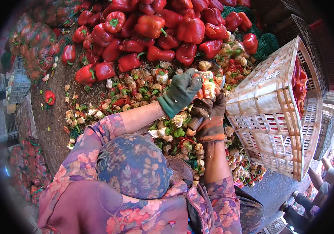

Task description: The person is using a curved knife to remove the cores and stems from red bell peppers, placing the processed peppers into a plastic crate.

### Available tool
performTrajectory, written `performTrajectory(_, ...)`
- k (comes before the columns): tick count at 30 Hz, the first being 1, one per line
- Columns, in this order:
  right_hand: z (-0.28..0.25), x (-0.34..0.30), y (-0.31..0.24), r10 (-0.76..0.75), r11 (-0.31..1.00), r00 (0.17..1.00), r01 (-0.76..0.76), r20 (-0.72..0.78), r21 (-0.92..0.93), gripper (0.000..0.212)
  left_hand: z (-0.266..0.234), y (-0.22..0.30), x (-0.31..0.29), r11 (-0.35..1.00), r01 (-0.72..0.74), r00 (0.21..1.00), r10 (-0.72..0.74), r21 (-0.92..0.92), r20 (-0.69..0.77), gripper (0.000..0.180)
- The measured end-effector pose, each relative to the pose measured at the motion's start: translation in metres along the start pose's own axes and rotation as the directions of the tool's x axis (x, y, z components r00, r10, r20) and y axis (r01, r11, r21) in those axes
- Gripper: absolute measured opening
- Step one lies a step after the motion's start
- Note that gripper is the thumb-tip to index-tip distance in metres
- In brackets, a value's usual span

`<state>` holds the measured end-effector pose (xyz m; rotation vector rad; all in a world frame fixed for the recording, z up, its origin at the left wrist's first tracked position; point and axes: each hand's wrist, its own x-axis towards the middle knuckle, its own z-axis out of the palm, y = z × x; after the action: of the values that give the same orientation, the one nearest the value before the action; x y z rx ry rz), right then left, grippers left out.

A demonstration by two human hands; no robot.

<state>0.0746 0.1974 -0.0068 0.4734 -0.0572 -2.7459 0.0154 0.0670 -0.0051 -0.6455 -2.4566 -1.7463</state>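
My floral sleeves (110, 126) reach forward from both sides. Right hand (212, 117), brown-and-orange glove: grip wrapped round a knife (223, 82), what looks like the handle end poking out lower left, blade showing up and right. Left hand (180, 91), green glove, sits a bit farther out: grip closed on an opened red pepper (207, 91), fingers curled over its left side. Pepper is ragged, red flesh with pale core mixed in; can't make out the cut line. Key relation: pepper lies just ahead of the right grip and to the right of the left one; knife's long axis runs lower left to upper right, blade at the pepper's right edge. Touching flesh or not: can't tell. Pepper's own long axis: unclear. Below and around: trimmings heap (135, 84), pale cores and green bits. White crate (260, 95) just right of the heap, right hand nearer to it; red pieces (300, 84) inside. Beyond: pile of whole red peppers (190, 31). Far left: netted sack (34, 45) of peppers.
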Motion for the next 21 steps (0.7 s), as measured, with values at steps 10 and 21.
performTrajectory(10,0.0,0.004,0.017,-0.759,-0.147,0.596,0.236,0.262,-0.961,0.032,0.007,-0.003,-0.007,0.996,-0.009,0.997,0.016,0.092,-0.078,0.014)
performTrajectory(21,-0.013,-0.005,-0.007,-0.435,0.889,0.843,0.347,-0.317,-0.297,0.013,0.025,0.06,0.018,0.969,-0.195,0.937,0.229,-0.15,0.265,0.012)
